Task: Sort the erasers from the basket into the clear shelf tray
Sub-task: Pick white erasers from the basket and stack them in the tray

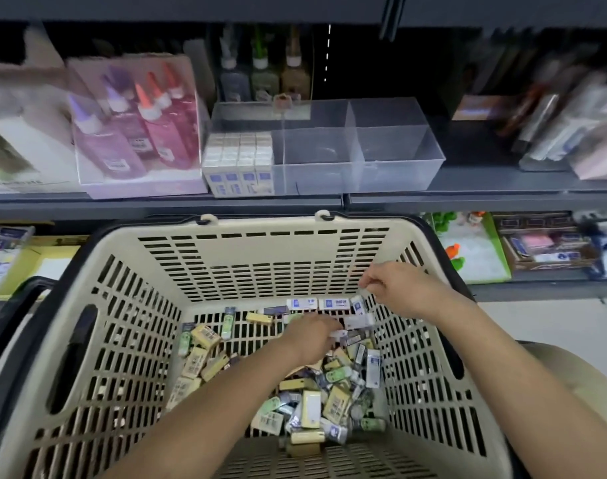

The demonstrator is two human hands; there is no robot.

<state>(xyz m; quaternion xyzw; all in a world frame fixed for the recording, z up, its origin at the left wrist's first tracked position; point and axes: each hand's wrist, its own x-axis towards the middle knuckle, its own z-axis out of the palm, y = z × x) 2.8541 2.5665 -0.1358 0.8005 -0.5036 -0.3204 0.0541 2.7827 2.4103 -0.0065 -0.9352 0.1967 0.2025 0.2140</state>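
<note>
Erasers (309,406) lie heaped in the beige basket (150,305), so I judge picking is in hand. My left hand (312,337) curls onto a white eraser (338,333), while my right hand (398,292) has its fingertips pinched together, on what I cannot tell. White-and-blue erasers (333,303) lie with their long axis left-right by the far wall. Next I need to lift them into the clear shelf tray (392,174), beside its stacked erasers (240,160).

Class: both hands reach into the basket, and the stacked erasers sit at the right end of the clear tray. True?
Not quite. In the head view the stacked erasers sit at the left end of the clear tray. The left hand and right hand do reach into the basket.
</note>
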